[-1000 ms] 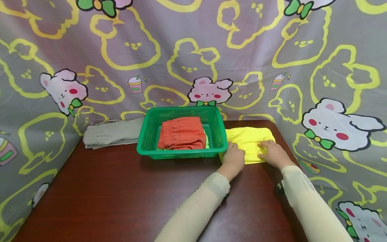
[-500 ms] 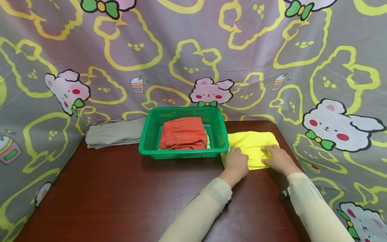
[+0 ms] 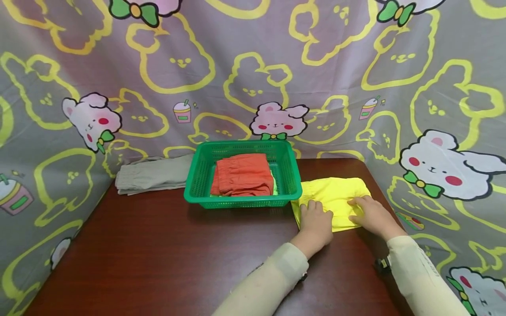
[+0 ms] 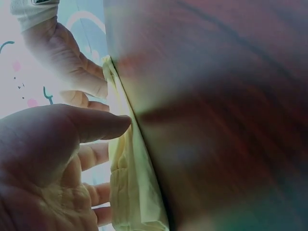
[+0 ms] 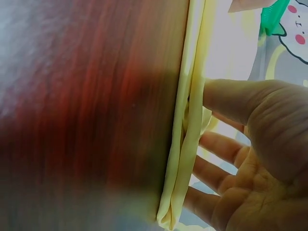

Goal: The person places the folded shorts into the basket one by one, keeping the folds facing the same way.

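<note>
A folded yellow garment (image 3: 339, 191) with gathered elastic, likely trousers or shorts, lies flat on the table right of the basket. My left hand (image 3: 317, 226) rests on its left front part, fingers spread over the cloth. On the right front part, my right hand (image 3: 373, 215) touches it with fingertips. From the left wrist, the thumb meets the near edge of the yellow cloth (image 4: 126, 178) while the fingers reach over its top. The right wrist view shows the folded layers (image 5: 190, 125) with the right thumb and fingers (image 5: 224, 147) lightly on the upper face.
A green plastic basket (image 3: 243, 200) stands at the back middle, holding a folded orange-red garment (image 3: 245, 175) over something lime green. Left of it lies a folded grey garment (image 3: 156, 174). The brown table (image 3: 150, 250) ends at a patterned curtain (image 3: 221, 39).
Both hands have drawn the yellow garment toward the person and slightly right, and its back edge now lies farther from the curtain. The basket and grey garment stay put.
</note>
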Demonstrator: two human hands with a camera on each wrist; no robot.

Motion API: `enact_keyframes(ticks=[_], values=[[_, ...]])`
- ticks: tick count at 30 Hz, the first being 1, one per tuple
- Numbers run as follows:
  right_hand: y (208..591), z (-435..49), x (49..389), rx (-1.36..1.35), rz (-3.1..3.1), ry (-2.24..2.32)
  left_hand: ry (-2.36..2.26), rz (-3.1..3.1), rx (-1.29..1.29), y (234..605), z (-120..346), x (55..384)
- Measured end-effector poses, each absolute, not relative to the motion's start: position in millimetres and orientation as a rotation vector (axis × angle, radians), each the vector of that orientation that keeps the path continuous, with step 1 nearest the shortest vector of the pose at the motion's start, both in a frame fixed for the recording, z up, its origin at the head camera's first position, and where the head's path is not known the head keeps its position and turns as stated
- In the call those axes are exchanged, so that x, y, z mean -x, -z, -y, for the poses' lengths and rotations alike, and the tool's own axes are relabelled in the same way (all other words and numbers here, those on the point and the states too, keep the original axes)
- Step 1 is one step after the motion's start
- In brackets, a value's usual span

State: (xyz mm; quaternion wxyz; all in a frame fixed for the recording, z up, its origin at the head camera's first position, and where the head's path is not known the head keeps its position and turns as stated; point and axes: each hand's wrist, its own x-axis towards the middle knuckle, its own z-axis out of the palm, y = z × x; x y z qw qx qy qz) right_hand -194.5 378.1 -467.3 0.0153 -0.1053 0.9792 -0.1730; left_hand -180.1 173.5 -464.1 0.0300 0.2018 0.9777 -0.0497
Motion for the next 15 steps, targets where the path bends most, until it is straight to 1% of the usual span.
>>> enact_keyframes(ticks=[8, 15], values=[[466, -383, 187, 0.367, -3.037, 0.56, 0.245, -2.987, -0.647, 457, -177, 169], [470, -387, 183, 0.395, -3.043, 0.585, 0.287, -2.951, -0.768, 453, -171, 171]])
